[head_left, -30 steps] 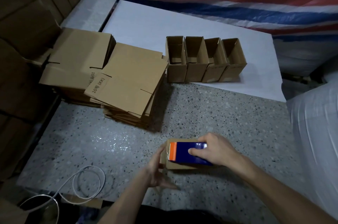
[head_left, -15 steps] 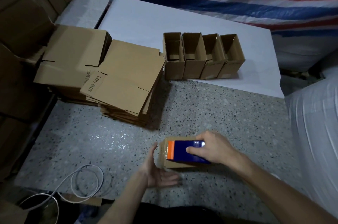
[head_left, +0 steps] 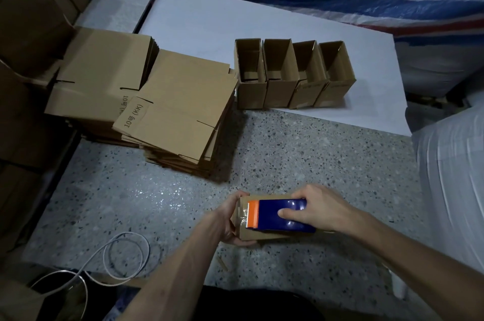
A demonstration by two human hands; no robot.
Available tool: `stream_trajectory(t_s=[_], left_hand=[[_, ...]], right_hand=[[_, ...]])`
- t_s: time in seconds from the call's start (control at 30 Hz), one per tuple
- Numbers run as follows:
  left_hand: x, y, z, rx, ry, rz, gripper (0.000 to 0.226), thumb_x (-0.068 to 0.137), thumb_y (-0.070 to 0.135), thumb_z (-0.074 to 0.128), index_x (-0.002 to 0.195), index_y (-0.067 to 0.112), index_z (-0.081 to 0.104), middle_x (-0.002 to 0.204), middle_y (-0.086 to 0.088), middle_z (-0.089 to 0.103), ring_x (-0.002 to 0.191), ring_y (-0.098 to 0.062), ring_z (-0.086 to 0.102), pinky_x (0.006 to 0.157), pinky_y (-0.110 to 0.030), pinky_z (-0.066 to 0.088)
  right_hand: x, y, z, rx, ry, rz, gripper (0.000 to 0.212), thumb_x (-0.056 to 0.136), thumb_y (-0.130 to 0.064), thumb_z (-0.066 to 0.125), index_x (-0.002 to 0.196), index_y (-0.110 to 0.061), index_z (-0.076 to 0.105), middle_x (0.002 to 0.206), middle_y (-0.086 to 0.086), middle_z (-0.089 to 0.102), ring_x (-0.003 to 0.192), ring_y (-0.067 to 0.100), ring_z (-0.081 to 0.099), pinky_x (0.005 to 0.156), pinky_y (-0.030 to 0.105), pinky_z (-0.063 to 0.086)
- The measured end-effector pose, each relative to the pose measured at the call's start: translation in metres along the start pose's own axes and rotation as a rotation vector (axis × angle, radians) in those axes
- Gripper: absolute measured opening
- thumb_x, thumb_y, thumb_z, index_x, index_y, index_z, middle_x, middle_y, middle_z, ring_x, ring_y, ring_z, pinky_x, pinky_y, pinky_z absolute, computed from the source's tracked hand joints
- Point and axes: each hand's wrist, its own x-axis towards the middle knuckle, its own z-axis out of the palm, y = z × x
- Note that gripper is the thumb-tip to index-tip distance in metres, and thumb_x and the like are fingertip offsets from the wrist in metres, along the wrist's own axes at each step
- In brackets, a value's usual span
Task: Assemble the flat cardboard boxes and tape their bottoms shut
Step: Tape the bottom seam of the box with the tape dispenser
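Open speckled table [head_left: 314, 158] stretches between the box [head_left: 251, 235], with the tape dispenser [head_left: 275, 216] on it, and the row of four assembled boxes [head_left: 293, 79], and also left of the box toward the coiled cable [head_left: 128, 233]. Two leaning stacks of flat boxes [head_left: 183, 116] block the far left, with cartons [head_left: 31, 19] walled up behind them. A white bag [head_left: 455, 176] closes the right side. The white sheet [head_left: 204, 19] behind the row lies free.

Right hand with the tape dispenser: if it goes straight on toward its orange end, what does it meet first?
Probably the left hand, which grips the box's end just beyond the dispenser; depth is unclear.
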Motion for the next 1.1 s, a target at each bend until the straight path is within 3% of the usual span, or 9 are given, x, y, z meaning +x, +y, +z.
stream_trajectory(t_s=[0.13,0.2,0.3,0.4,0.47,0.63,0.83,0.97,1.1], left_hand=[[0.003,0.0,-0.004,0.004,-0.002,-0.007,0.091,0.036,0.048,0.085,0.102,-0.007,0.056,0.081,-0.031,0.068,0.075,-0.043,0.072,0.061,-0.048,0.062],[0.005,0.0,-0.003,0.013,0.001,-0.005,0.093,0.03,0.046,0.085,0.102,-0.006,0.056,0.078,-0.032,0.067,0.074,-0.044,0.072,0.062,-0.049,0.062],[0.009,0.001,-0.001,0.02,0.001,0.008,0.095,0.024,0.044,0.086,0.1,-0.005,0.057,0.077,-0.034,0.066,0.074,-0.046,0.071,0.063,-0.05,0.062],[0.01,0.002,-0.004,0.016,0.0,0.005,0.1,0.019,0.041,0.089,0.101,-0.006,0.056,0.077,-0.035,0.065,0.074,-0.047,0.071,0.063,-0.051,0.062],[0.009,0.001,-0.005,0.013,-0.009,-0.004,0.099,0.024,0.042,0.089,0.104,-0.006,0.056,0.078,-0.035,0.066,0.076,-0.047,0.071,0.062,-0.05,0.062],[0.009,-0.002,-0.001,-0.001,-0.002,0.019,0.092,0.029,0.045,0.088,0.101,-0.005,0.058,0.079,-0.035,0.066,0.077,-0.046,0.071,0.062,-0.051,0.062],[0.002,0.0,-0.012,-0.016,0.009,0.003,0.091,0.037,0.048,0.087,0.104,-0.006,0.056,0.08,-0.035,0.066,0.076,-0.047,0.071,0.06,-0.051,0.062],[-0.002,0.012,-0.035,-0.044,0.104,0.032,0.096,0.048,0.05,0.087,0.117,-0.005,0.051,0.113,-0.033,0.057,0.093,-0.048,0.067,0.063,-0.051,0.061],[0.0,0.016,-0.04,-0.032,0.119,0.021,0.097,0.049,0.052,0.087,0.12,-0.006,0.053,0.116,-0.032,0.057,0.089,-0.049,0.069,0.065,-0.05,0.061]], right_hand=[[-0.011,0.03,-0.017,0.008,-0.029,0.018,0.023,0.081,-0.07,0.064,0.077,-0.047,0.069,0.063,-0.015,0.064,0.058,-0.003,0.06,0.056,0.021,0.039],[-0.02,0.051,-0.025,-0.002,-0.003,0.005,0.019,0.081,-0.068,0.065,0.067,-0.055,0.063,0.059,-0.016,0.063,0.057,-0.005,0.059,0.053,0.02,0.036],[-0.029,0.077,-0.029,-0.049,0.031,-0.002,0.041,0.078,-0.078,0.058,0.068,-0.038,0.065,0.067,-0.019,0.064,0.064,-0.004,0.059,0.054,0.02,0.034],[-0.039,0.107,-0.038,-0.027,0.055,0.012,0.046,0.071,-0.087,0.047,0.069,-0.044,0.064,0.067,-0.018,0.064,0.064,0.0,0.06,0.058,0.025,0.042],[-0.047,0.13,-0.048,-0.011,0.063,0.027,0.045,0.071,-0.086,0.048,0.072,-0.044,0.064,0.066,-0.018,0.064,0.062,0.002,0.06,0.06,0.03,0.048],[-0.048,0.162,-0.05,0.056,0.036,0.012,0.055,0.073,-0.076,0.058,0.064,-0.022,0.063,0.064,-0.008,0.063,0.059,0.01,0.06,0.061,0.034,0.046],[-0.041,0.179,-0.049,0.089,0.015,0.002,0.051,0.074,-0.073,0.061,0.064,-0.022,0.065,0.064,-0.007,0.063,0.058,0.011,0.06,0.061,0.036,0.046],[-0.038,0.175,-0.046,0.069,0.034,0.05,0.053,0.071,-0.077,0.058,0.064,-0.025,0.066,0.062,-0.008,0.065,0.056,0.009,0.06,0.059,0.033,0.046],[-0.019,0.143,-0.031,-0.055,-0.003,0.122,0.038,0.077,-0.074,0.062,0.069,-0.038,0.062,0.065,-0.011,0.065,0.06,0.003,0.06,0.057,0.03,0.047]])
